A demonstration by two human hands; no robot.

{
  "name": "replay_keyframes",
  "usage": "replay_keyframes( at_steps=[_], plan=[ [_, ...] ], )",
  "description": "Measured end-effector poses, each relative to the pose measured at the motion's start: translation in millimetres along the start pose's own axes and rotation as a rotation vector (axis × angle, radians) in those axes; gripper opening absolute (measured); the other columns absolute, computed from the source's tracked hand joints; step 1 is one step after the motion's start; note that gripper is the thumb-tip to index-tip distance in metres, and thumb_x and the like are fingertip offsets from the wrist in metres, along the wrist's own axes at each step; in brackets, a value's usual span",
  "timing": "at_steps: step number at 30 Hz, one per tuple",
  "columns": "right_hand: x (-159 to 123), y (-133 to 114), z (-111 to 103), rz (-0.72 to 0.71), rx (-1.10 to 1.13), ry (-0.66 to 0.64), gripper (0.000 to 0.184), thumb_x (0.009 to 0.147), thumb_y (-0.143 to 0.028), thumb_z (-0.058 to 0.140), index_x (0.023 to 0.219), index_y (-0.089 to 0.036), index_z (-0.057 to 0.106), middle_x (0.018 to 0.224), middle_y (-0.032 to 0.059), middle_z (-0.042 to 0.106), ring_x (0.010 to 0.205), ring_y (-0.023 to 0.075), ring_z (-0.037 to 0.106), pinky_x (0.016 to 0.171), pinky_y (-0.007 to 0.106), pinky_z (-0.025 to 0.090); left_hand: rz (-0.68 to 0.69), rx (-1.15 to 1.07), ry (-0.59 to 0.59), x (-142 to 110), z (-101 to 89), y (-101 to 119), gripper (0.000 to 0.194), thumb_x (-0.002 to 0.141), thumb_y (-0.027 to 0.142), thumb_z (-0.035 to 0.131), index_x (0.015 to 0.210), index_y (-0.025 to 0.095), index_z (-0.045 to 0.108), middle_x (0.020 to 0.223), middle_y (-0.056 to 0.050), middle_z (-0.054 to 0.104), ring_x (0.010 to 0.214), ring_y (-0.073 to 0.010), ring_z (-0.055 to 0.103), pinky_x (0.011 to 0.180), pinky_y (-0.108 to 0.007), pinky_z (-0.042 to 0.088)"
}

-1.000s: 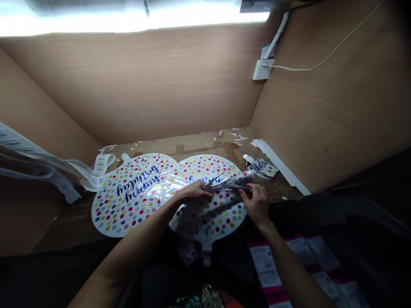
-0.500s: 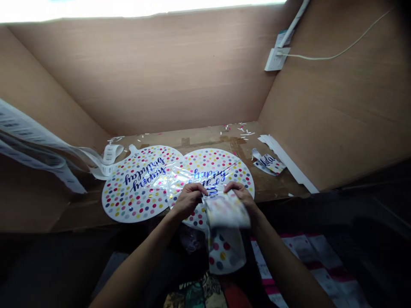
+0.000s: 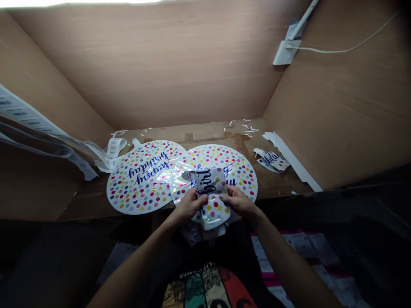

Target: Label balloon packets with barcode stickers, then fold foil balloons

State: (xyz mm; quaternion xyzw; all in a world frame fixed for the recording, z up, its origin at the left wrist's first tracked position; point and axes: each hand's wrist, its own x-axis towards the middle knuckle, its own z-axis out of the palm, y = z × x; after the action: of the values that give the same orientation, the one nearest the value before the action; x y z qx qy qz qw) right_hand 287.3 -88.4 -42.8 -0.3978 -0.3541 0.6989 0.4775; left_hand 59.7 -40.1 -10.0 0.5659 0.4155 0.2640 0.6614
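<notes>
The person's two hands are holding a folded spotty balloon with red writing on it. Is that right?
Not quite: the head view shows the writing is dark blue, not red. The left hand and right hand do hold the folded spotty balloon.

The brown, taped surface (image 3: 208,133) carries two flat dotted balloons (image 3: 144,186). Right of them lie a folded dotted piece (image 3: 275,162) and a white strip (image 3: 292,161), with paper scraps (image 3: 251,131) behind and curled labels (image 3: 115,147) left.
</notes>
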Motion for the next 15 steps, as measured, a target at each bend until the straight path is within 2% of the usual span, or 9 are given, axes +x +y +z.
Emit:
replay_keyframes(
  at_steps=[2,5,7,8,11,13,15],
  plan=[
    [-5,7,3,-0.065,0.050,0.056,0.032,0.078,-0.036,0.085,0.105,-0.022,0.073,0.083,0.0005,0.073,0.071,0.0167,0.067,0.070,0.028,0.054,0.011,0.005,-0.072,-1,-8.3,-2,0.027,0.079,0.035,0.078,0.096,0.016,0.071,0.081,-0.003,0.070,0.067,-0.0146,0.057,0.060,-0.024,0.043],
    [-8,11,3,-0.134,0.048,0.130,0.016,0.076,-0.031,0.084,0.080,-0.020,0.074,0.075,-0.0001,0.070,0.062,0.0138,0.062,0.059,0.024,0.049,0.009,-0.046,-0.158,0,-24.6,0,0.028,0.077,0.032,0.073,0.101,0.016,0.075,0.088,-0.006,0.071,0.071,-0.0160,0.060,0.064,-0.025,0.046],
    [-8,7,1,-0.164,-0.040,0.083,0.014,0.074,-0.027,0.084,0.073,-0.019,0.073,0.076,0.0004,0.069,0.063,0.0140,0.061,0.058,0.024,0.047,0.005,-0.051,-0.222,3,-31.1,6,0.037,0.083,0.039,0.064,0.110,0.015,0.074,0.091,-0.008,0.071,0.076,-0.0189,0.063,0.068,-0.028,0.048],
    [-7,4,1,-0.186,-0.106,0.025,0.013,0.074,-0.025,0.084,0.072,-0.018,0.073,0.077,0.0007,0.068,0.066,0.0146,0.061,0.060,0.024,0.048,0.016,0.015,-0.265,5,-31.5,11,0.039,0.088,0.044,0.060,0.110,0.015,0.073,0.090,-0.008,0.070,0.077,-0.0194,0.063,0.069,-0.028,0.047],
    [-4,-7,3,-0.237,-0.313,-0.125,0.009,0.080,-0.026,0.079,0.078,-0.018,0.075,0.080,0.0013,0.068,0.076,0.0159,0.063,0.071,0.026,0.050,0.132,0.439,-0.342,12,-21.6,25,0.038,0.097,0.047,0.051,0.086,0.016,0.070,0.075,-0.002,0.063,0.069,-0.0155,0.054,0.064,-0.025,0.040],
    [-2,-10,7,-0.213,-0.336,-0.111,0.016,0.088,-0.033,0.073,0.096,-0.020,0.075,0.086,0.0013,0.069,0.078,0.0155,0.063,0.072,0.026,0.050,0.241,0.713,-0.299,17,-10.8,32,0.040,0.101,0.044,0.049,0.075,0.017,0.064,0.065,0.001,0.056,0.061,-0.0130,0.046,0.060,-0.026,0.034],
    [1,-7,12,-0.152,-0.299,-0.063,0.027,0.093,-0.042,0.069,0.111,-0.022,0.070,0.087,0.0003,0.067,0.072,0.0146,0.061,0.066,0.025,0.049,0.341,0.907,-0.192,21,-2.7,35,0.038,0.103,0.039,0.045,0.076,0.018,0.062,0.064,0.000,0.057,0.059,-0.0135,0.046,0.060,-0.027,0.031]
  ],
)
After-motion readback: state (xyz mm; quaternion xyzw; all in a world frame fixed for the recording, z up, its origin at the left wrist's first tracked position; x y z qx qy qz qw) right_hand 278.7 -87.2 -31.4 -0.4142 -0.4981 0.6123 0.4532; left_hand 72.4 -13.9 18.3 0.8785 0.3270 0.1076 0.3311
